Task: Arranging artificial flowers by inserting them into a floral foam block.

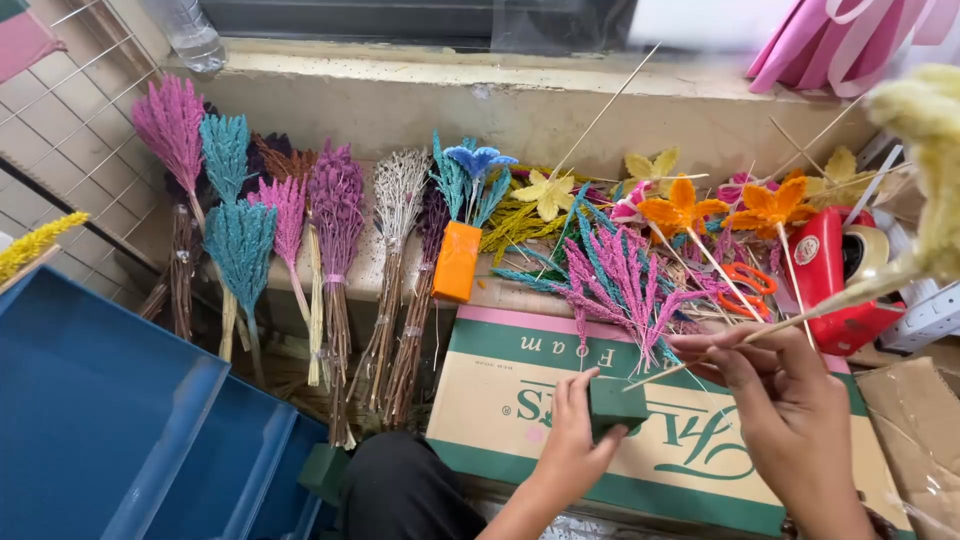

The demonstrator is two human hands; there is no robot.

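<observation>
I see my left hand (570, 445) gripping a green foam block (615, 405) over the carton (520, 400), near its front edge. My right hand (790, 400) pinches a thin stick (700, 358), its tip just touching the block's right side; the pale yellow sprig (935, 170) on it rises toward the right. Beyond the carton's back edge lie pink sprigs (625, 275), orange flowers (685, 210) and a red tape dispenser (835, 275)
</observation>
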